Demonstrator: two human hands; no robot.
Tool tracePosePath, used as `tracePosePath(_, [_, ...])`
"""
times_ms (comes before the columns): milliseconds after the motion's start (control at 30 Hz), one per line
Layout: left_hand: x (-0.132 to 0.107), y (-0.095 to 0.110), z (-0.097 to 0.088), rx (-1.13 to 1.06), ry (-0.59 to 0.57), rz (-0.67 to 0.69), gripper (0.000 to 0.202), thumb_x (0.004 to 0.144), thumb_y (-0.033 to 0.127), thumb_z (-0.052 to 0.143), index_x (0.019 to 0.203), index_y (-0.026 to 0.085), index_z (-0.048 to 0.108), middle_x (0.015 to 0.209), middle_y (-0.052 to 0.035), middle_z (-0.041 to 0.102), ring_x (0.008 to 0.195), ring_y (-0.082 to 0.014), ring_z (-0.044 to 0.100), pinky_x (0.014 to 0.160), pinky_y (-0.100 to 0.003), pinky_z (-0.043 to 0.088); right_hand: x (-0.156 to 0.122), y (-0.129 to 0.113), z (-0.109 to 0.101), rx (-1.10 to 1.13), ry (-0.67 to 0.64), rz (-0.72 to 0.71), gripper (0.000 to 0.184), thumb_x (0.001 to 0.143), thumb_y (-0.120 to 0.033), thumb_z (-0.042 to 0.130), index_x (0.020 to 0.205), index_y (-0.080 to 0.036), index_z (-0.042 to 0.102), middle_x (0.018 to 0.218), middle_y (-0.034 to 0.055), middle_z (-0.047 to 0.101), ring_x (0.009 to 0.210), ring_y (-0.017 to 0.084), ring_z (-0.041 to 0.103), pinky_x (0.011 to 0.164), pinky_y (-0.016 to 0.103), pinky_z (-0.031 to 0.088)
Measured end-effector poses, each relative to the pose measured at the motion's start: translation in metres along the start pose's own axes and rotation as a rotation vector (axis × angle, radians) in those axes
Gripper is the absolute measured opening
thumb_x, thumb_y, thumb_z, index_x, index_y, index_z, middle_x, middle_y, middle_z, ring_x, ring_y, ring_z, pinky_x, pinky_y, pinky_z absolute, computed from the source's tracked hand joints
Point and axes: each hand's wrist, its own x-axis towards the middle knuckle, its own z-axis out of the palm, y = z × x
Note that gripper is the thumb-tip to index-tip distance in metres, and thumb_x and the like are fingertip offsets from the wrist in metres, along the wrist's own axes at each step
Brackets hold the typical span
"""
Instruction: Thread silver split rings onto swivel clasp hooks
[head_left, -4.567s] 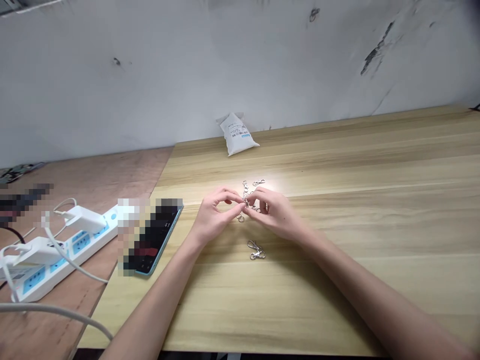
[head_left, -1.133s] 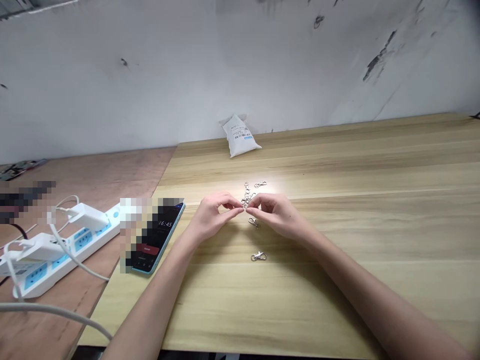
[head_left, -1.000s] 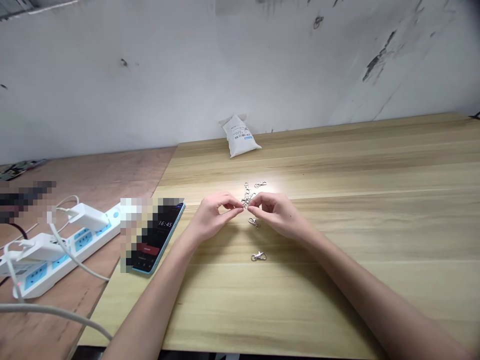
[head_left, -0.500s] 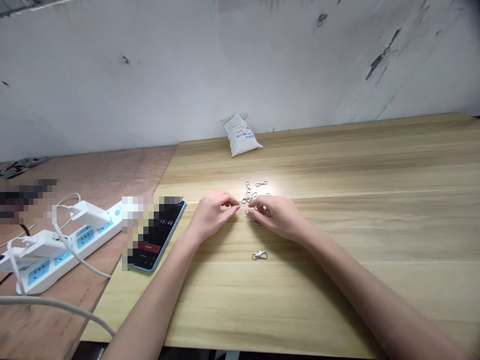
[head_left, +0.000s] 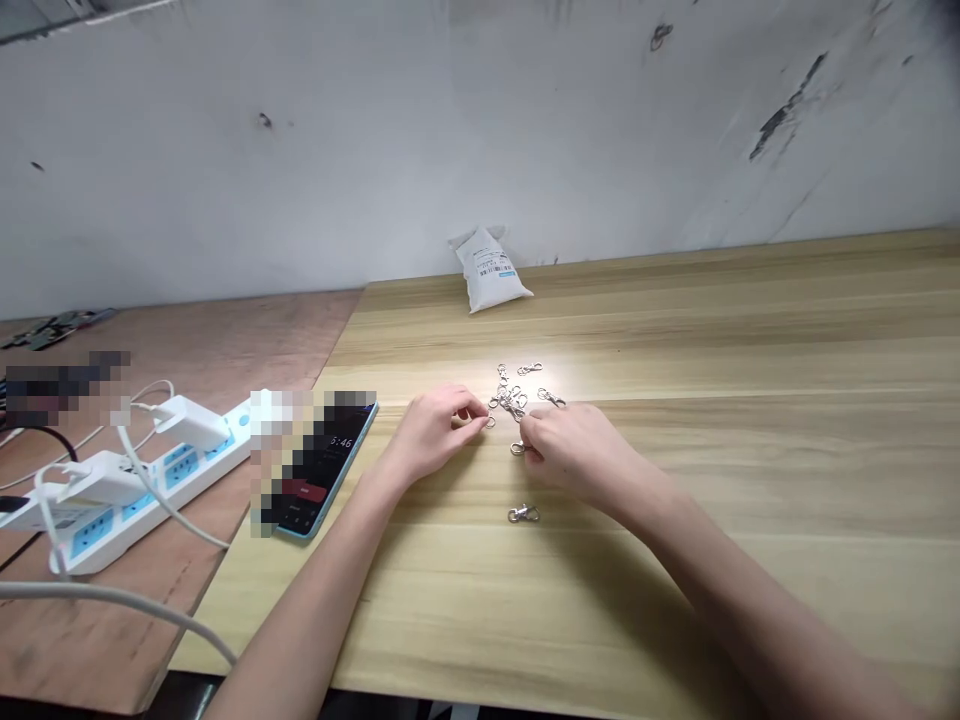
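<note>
My left hand point(head_left: 442, 430) is closed in a pinch, with a small metal ring point(head_left: 490, 423) at its fingertips. To its right, my right hand point(head_left: 574, 445) has its fingers curled together over a silver swivel clasp point(head_left: 517, 449), whose ring end pokes out on the left; the rest is hidden under the fingers. Just beyond both hands lies a small pile of silver swivel clasps point(head_left: 510, 402). Other loose clasps lie around it, one point(head_left: 552, 397) right behind my right hand. Closer to me, a single swivel clasp point(head_left: 523, 513) lies apart on the wood.
A white plastic packet point(head_left: 491, 275) with a label sits at the back by the wall. Left of my left arm lies a phone point(head_left: 322, 480), partly blurred out. A power strip point(head_left: 180, 470) with chargers and cables occupies the lower brown surface at left.
My right hand has closed up and moved slightly right, onto a clasp below the pile. A ring now shows clearly at my left fingertips. The view has shifted a little.
</note>
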Motion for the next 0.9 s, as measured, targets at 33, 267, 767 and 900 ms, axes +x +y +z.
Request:
tracePosePath(33, [0.0, 0.0, 0.0, -0.005, -0.001, 0.004, 0.009, 0.087, 0.02, 0.061, 0.083, 0.019, 0.069, 0.084, -0.0022, 0.07, 0.079, -0.0158, 0.061, 0.071, -0.029, 0.047, -0.001, -0.001, 0.0, -0.009, -0.004, 0.009, 0.017, 0.073, -0.007, 0.05, 0.069, -0.015, 0.063, 0.073, 0.0088, 0.068, 0.055, 0.015, 0.054, 0.049, 0.03, 0.017])
tracePosePath(267, [-0.001, -0.001, 0.001, -0.034, -0.009, 0.027, 0.011, 0.088, 0.022, 0.06, 0.085, 0.019, 0.07, 0.085, -0.0033, 0.07, 0.079, -0.0159, 0.061, 0.071, -0.028, 0.048, -0.001, -0.004, 0.006, 0.017, 0.041, 0.068, 0.012, 0.076, -0.016, 0.05, 0.075, -0.014, 0.062, 0.07, 0.0117, 0.067, 0.058, 0.019, 0.059, 0.05, 0.031, 0.019])
tracePosePath(767, [-0.001, -0.002, 0.003, -0.041, -0.022, 0.02, 0.009, 0.087, 0.022, 0.061, 0.085, 0.019, 0.069, 0.084, -0.0037, 0.069, 0.079, -0.0161, 0.061, 0.069, -0.028, 0.05, 0.009, -0.009, 0.016, -0.084, 0.119, -0.112, 0.023, 0.082, -0.001, 0.05, 0.073, -0.013, 0.067, 0.071, 0.0116, 0.066, 0.065, 0.02, 0.06, 0.05, 0.031, 0.021])
tracePosePath(900, [-0.001, -0.001, 0.003, -0.043, -0.024, 0.023, 0.009, 0.087, 0.02, 0.061, 0.085, 0.019, 0.07, 0.083, -0.0031, 0.069, 0.079, -0.0159, 0.061, 0.069, -0.028, 0.05, 0.012, -0.004, 0.021, 0.092, 0.209, -0.02, 0.021, 0.079, -0.005, 0.052, 0.067, -0.015, 0.065, 0.069, 0.0079, 0.064, 0.059, 0.016, 0.055, 0.05, 0.029, 0.024])
